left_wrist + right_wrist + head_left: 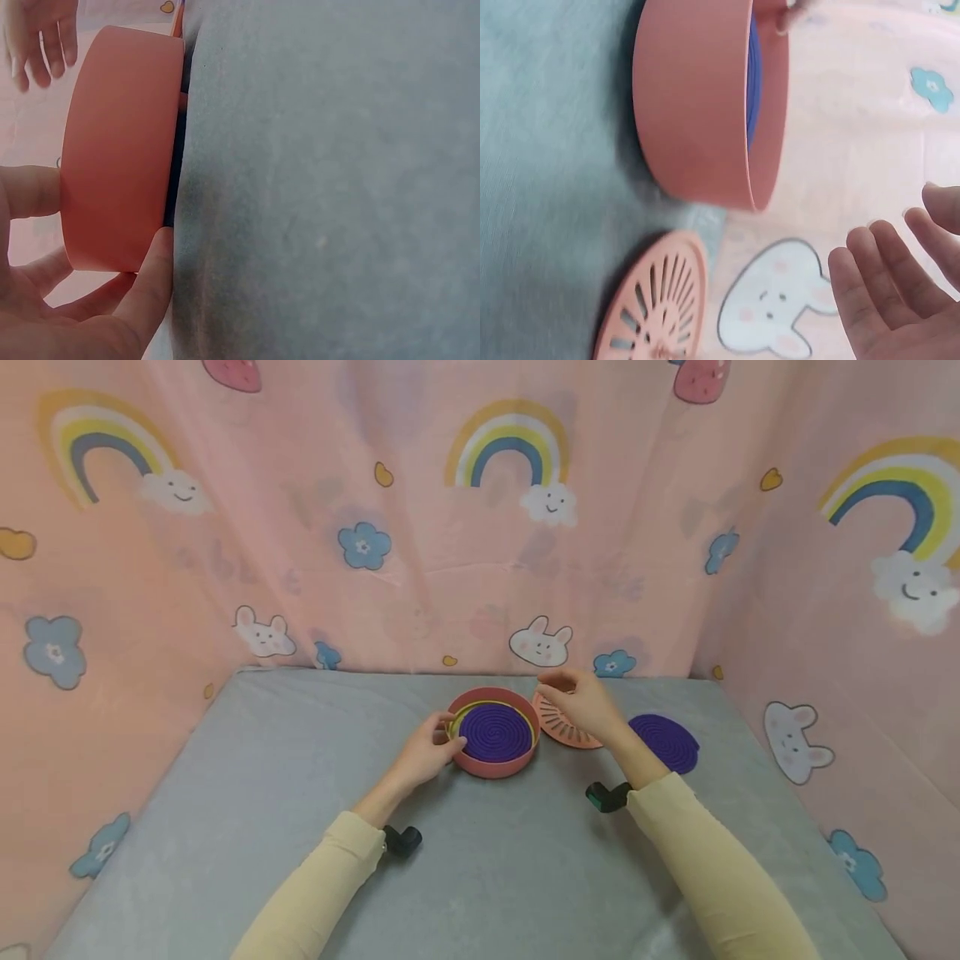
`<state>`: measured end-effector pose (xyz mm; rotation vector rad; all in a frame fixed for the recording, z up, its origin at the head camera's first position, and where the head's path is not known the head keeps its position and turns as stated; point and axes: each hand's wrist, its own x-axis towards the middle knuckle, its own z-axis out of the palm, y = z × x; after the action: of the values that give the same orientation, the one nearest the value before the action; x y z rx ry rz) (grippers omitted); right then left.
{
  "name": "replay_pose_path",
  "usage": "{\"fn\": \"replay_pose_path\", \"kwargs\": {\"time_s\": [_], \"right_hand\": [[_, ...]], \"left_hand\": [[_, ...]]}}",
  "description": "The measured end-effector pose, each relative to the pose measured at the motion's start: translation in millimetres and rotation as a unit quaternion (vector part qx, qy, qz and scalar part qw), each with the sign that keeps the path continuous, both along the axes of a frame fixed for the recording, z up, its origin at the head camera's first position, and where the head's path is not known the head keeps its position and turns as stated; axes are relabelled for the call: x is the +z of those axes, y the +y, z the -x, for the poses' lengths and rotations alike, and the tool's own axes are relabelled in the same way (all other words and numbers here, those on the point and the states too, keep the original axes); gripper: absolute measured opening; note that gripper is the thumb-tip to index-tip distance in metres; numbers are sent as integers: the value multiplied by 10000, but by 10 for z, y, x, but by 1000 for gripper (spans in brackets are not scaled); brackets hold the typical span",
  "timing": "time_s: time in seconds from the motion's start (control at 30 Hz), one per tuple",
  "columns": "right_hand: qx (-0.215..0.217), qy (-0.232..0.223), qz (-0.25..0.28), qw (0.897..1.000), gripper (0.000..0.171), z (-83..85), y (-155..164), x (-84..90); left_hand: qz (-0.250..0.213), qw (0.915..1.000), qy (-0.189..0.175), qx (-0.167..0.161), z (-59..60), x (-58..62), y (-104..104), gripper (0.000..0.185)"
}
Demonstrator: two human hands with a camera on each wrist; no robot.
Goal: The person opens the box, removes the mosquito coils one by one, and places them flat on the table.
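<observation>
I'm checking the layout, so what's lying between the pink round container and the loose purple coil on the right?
In the head view, the slotted pink lid lies between the container and the loose coil, under the right hand.

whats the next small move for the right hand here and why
Probably lower the right hand onto the slotted lid and pick it up. The pink dish already has a purple coil inside, the left hand steadies its rim, and the right hand hovers open just above the lid.

Matt, smooth plastic dish (495, 764) and slotted lid (562, 727); ridged purple coil (495, 731); soft grey cloth worktop (300, 760).
</observation>
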<state>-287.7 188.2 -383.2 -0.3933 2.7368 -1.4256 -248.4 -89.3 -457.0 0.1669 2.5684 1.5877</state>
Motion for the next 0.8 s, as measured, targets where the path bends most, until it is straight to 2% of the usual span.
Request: {"fn": "replay_pose_path", "kwargs": {"time_s": [0.13, 0.27, 0.53, 0.8], "right_hand": [[97, 5, -112, 9999, 32, 15, -137, -15], [107, 13, -362, 9993, 35, 64, -267, -71], [96, 288, -773, 9965, 33, 177, -496, -309], [311, 315, -949, 9945, 32, 227, -690, -421]], "left_hand": [[-73, 10000, 26, -53, 1, 4, 31, 51], [-141, 9999, -5, -33, 3, -9, 34, 50], [-147, 9999, -68, -32, 6, -17, 6, 49], [-44, 9999, -86, 30, 19, -26, -2, 51]]}}
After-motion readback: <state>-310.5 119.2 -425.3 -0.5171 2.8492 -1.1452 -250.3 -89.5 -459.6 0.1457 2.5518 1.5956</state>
